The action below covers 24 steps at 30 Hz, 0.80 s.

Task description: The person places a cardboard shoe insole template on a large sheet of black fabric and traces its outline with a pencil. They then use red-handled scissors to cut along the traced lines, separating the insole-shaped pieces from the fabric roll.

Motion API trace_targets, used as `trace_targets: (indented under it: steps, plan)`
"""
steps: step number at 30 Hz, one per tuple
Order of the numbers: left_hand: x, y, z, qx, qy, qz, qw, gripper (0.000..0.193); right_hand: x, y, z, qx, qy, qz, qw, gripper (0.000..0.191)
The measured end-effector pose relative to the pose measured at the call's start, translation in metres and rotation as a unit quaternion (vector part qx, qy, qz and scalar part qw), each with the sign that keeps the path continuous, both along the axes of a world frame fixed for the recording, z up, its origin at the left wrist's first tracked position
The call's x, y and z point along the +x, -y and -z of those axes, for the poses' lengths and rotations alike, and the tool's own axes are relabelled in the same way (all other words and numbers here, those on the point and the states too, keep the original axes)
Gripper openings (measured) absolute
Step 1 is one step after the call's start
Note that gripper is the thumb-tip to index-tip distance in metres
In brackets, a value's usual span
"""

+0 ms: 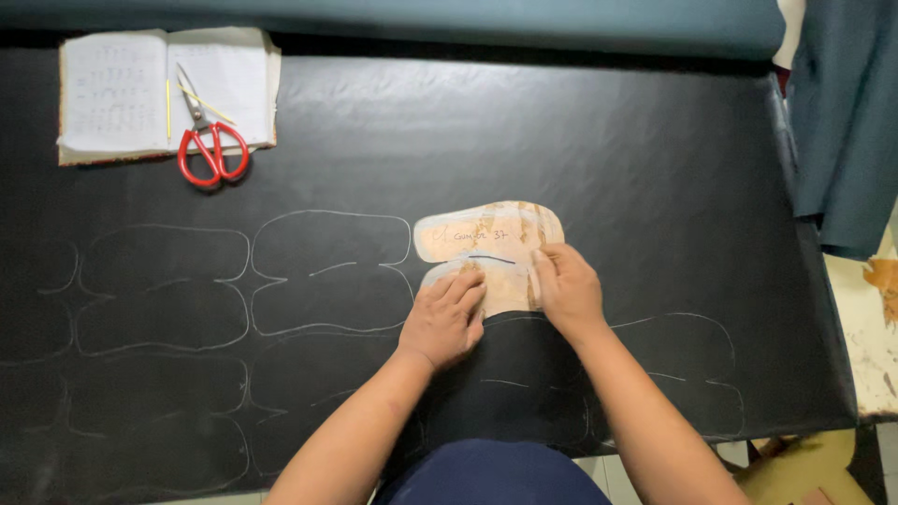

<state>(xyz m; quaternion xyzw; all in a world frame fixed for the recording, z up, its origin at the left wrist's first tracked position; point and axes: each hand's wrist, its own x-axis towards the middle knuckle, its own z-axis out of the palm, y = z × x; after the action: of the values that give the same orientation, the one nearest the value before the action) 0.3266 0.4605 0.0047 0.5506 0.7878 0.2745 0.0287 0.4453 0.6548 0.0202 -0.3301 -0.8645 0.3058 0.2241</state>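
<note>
A tan cardboard pattern [486, 234], shaped like two lobes, lies flat on a black sheet of material [561, 140]. My left hand [444, 318] presses down on the pattern's near left part, fingers flat and together. My right hand [566, 285] rests on the pattern's right edge with fingers curled; whether it holds a marking tool I cannot tell. Pale outlines of the same shape [327, 271] are drawn across the sheet to the left and near right.
An open notebook [122, 93] lies at the far left corner with red-handled scissors [210, 140] and a yellow pencil [168, 108] on it. Teal fabric [842, 122] hangs at the right. The sheet's right edge meets a worn pale surface [870, 346].
</note>
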Motion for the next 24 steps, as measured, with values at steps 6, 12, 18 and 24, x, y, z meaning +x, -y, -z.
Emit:
trace_targets:
  steps: [6, 12, 18, 24]
  plan:
    - [0.002, 0.0, 0.003, 0.009, -0.03, 0.003, 1.0, 0.046, 0.026, -0.007, 0.011, -0.074, 0.125, 0.158, 0.977, 0.026]
    - [-0.001, 0.004, 0.005, 0.033, -0.025, 0.013, 0.999, 0.044, 0.035, -0.008, 0.01, -0.258, 0.08, 0.152, 0.951, 0.031]
    - [-0.005, 0.006, 0.003, 0.05, -0.021, 0.0, 0.999, 0.043, 0.058, -0.022, 0.018, -0.331, 0.068, 0.032, 0.941, 0.026]
    - [0.026, -0.005, -0.001, 0.018, -0.044, -0.115, 0.992, 0.043, 0.135, -0.101, 0.017, -0.219, 0.03, 0.108, 0.969, 0.03]
